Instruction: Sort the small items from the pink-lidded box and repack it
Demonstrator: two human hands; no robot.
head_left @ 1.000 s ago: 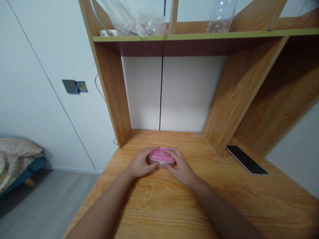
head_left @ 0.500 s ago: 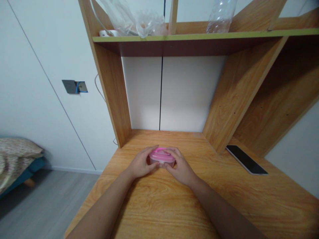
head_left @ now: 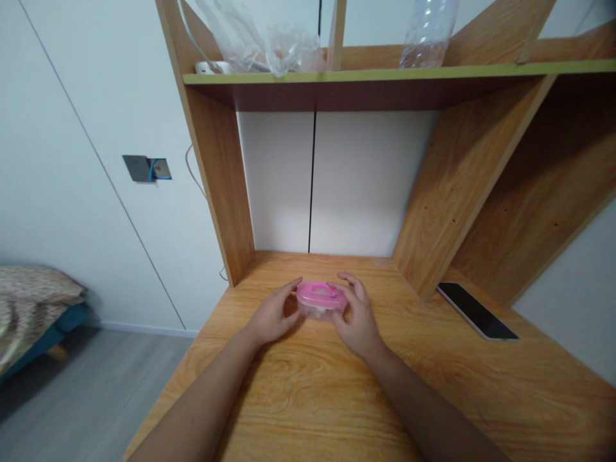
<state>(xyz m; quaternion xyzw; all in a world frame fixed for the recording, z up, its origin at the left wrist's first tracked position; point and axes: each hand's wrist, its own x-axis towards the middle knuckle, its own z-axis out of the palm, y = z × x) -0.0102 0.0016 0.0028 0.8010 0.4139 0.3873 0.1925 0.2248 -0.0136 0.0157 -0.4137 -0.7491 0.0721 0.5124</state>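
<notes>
A small oval box (head_left: 312,312) with a pink lid, a pink handle on top and a clear lower part sits on the wooden desk. My right hand (head_left: 355,316) grips its right end, the thumb at the front and a finger over the lid; other fingers are raised. At the left end, my left hand (head_left: 275,316) is curved with thumb and fingers apart. Its tips are close to the box, and whether the thumb touches it is hard to tell. The contents behind the clear wall cannot be made out.
A dark-screened tablet (head_left: 477,312) lies on the desk (head_left: 308,391) at the right, by an upright panel (head_left: 433,205). Overhead, a shelf (head_left: 366,72) holds a plastic bag (head_left: 283,51) and a clear bottle (head_left: 427,38). A bed (head_left: 33,308) stands at far left.
The box has shifted a little to the right and turned slightly. My left hand has loosened from its left end, while some fingers of my right hand have lifted.
</notes>
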